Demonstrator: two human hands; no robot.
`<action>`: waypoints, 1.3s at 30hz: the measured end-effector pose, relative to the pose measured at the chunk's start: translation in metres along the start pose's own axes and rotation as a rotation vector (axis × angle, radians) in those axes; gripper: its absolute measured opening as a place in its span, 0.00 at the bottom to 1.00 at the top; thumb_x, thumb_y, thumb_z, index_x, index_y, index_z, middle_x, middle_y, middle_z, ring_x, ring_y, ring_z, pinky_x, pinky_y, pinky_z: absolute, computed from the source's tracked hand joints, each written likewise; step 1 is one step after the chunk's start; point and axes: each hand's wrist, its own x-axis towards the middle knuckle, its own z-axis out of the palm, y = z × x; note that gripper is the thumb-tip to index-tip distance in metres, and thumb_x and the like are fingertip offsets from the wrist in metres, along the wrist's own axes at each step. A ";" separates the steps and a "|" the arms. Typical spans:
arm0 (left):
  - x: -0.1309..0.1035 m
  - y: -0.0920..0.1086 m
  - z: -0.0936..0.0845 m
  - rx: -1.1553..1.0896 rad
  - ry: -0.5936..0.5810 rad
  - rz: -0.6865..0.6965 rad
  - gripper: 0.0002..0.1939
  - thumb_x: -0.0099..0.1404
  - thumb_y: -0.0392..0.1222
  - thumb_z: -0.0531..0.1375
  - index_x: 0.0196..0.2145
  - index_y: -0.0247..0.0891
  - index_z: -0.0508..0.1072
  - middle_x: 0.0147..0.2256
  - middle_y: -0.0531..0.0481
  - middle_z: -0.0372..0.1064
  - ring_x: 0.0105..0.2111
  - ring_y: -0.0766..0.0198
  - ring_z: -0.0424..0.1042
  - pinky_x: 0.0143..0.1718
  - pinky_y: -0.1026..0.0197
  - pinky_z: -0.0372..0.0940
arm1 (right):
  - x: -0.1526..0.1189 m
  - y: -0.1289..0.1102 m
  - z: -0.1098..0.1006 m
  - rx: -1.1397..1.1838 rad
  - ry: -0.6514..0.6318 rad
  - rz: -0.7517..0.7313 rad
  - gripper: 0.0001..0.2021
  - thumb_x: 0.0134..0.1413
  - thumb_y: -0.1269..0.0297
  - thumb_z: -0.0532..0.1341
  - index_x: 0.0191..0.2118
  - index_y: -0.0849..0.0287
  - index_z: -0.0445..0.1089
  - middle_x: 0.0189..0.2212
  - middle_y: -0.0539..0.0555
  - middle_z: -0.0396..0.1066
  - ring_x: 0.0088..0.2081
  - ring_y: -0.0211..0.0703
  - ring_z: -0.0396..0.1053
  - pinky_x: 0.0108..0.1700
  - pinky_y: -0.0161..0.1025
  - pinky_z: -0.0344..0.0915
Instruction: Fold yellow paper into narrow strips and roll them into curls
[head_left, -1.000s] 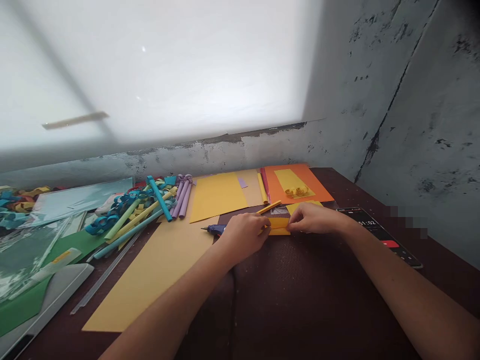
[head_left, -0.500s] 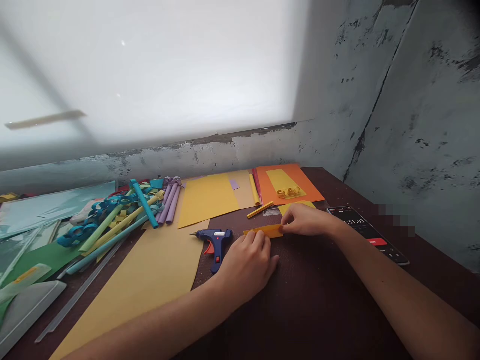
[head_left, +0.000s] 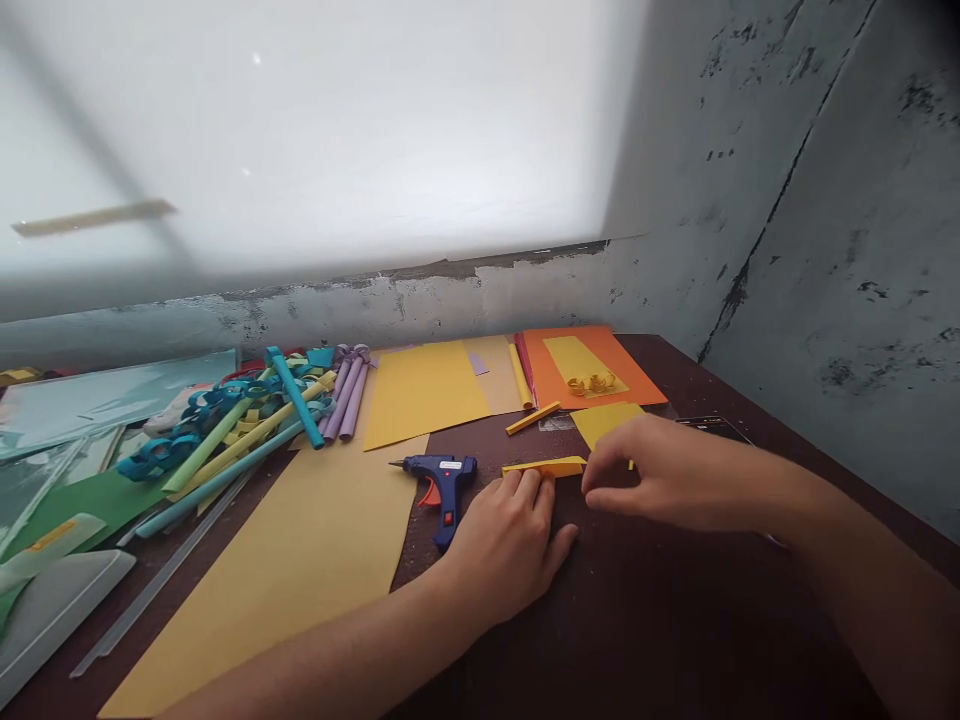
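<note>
A folded yellow-orange paper strip (head_left: 546,468) lies on the dark table. The fingertips of my left hand (head_left: 517,530) rest on its near edge and hold it down, with the fingers laid out and the thumb apart. My right hand (head_left: 660,470) hovers at the strip's right end. Its fingers are bent, with a gap between them and the thumb, and nothing shows in the grip. Left of my left hand lies a blue hot glue gun (head_left: 448,482) with an orange trigger. Beyond the strip are a narrow folded yellow strip (head_left: 532,418) and a yellow paper piece (head_left: 600,422).
A tan sheet (head_left: 300,560) and a yellow sheet (head_left: 424,392) lie left and behind. Paper tubes, such as the purple ones (head_left: 352,400), are piled at the left with teal paper curls (head_left: 157,455). An orange sheet (head_left: 637,370) sits at the back. My right wrist mostly covers a phone (head_left: 712,427).
My right hand has come off the strip's right end and moved right and nearer, its thumb and fingers parting. The strip looks narrower. My left thumb sticks out more. The view has shifted slightly.
</note>
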 end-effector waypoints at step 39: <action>0.000 0.002 0.010 0.046 0.026 0.008 0.20 0.74 0.48 0.52 0.51 0.29 0.73 0.44 0.38 0.72 0.45 0.48 0.72 0.47 0.47 0.72 | 0.010 0.045 0.085 -0.368 0.396 -0.178 0.11 0.65 0.72 0.57 0.46 0.57 0.75 0.45 0.57 0.76 0.47 0.53 0.71 0.51 0.53 0.68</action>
